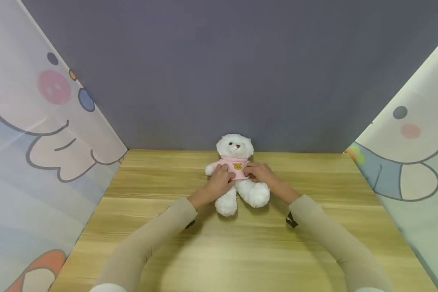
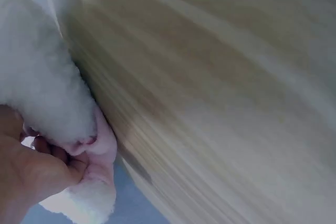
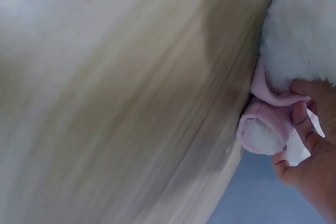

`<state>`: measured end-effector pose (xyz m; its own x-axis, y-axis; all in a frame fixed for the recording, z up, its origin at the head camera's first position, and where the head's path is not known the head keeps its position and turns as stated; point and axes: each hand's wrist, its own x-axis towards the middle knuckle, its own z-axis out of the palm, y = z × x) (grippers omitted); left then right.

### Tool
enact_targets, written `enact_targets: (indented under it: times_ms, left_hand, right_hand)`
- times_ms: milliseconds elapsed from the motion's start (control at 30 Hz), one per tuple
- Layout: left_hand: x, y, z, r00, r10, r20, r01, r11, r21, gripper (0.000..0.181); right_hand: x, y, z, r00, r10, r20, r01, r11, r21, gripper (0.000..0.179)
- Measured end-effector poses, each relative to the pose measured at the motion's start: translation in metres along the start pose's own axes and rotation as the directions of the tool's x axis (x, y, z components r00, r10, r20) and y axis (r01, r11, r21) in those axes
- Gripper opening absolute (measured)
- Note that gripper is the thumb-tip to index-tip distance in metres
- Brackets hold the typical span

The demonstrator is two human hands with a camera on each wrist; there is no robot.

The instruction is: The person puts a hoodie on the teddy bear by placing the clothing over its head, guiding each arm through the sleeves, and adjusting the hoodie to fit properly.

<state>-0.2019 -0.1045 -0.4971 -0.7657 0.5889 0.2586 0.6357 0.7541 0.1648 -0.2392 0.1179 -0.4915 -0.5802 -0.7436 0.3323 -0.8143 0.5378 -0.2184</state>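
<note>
A white plush teddy bear [image 1: 227,202] lies face up on the wooden table, its head by the dark back panel. It wears a pink shirt [image 1: 237,174] with a small bear face on the chest. My left hand [image 1: 220,183] grips the shirt on the image-left side, fingers curled into the cloth beside the white fur [image 2: 42,72]. On the other side my right hand [image 1: 264,175] pinches the lower edge of the shirt [image 3: 275,98] between thumb and fingers, close to the pink sleeve [image 3: 249,124]. The bear's arm on that side is hidden in the head view.
The wooden table [image 1: 211,259] runs back to a dark grey panel [image 1: 226,73]. Cartoon-printed panels stand along the left [image 1: 22,129] and right [image 1: 423,134] sides.
</note>
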Motion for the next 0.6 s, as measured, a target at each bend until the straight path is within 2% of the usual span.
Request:
enact_targets:
  times_ms: [133,200,300,367,467,533,600]
  left_hand:
    - [0.005,-0.001,-0.005,0.997,-0.014,-0.079,0.011,0.999,-0.033,0.038]
    - [0.006,-0.005,-0.009,0.996,-0.034,-0.077,0.028,0.996,-0.083,0.038]
    - [0.003,-0.01,-0.016,0.997,-0.052,-0.049,0.042,0.981,-0.191,0.037]
    - [0.001,-0.013,-0.024,0.999,-0.039,-0.035,0.029,0.967,-0.251,0.033]
    - [0.001,-0.014,-0.046,0.999,0.011,-0.041,-0.022,0.955,-0.295,0.017]
    - [0.0,-0.017,-0.065,0.998,0.026,-0.052,-0.039,0.961,-0.275,0.012]
    - [-0.002,-0.022,-0.083,0.998,0.016,-0.064,-0.03,0.974,-0.226,0.018]
  right_hand:
    - [0.002,0.004,-0.006,0.999,0.035,-0.038,-0.034,0.999,0.019,0.033]
    - [0.003,0.006,-0.011,0.999,0.045,-0.024,-0.043,0.997,0.058,0.029]
    - [0.001,0.008,-0.021,0.996,0.064,0.059,-0.074,0.982,0.174,0.015]
    - [-0.002,0.008,-0.033,0.986,0.095,0.136,-0.126,0.963,0.237,0.008]
    - [-0.005,0.006,-0.058,0.964,0.144,0.223,-0.196,0.953,0.23,0.027]
    - [-0.004,0.001,-0.076,0.954,0.183,0.237,-0.229,0.956,0.182,0.036]
    - [-0.002,-0.003,-0.09,0.953,0.212,0.217,-0.245,0.96,0.136,0.042]
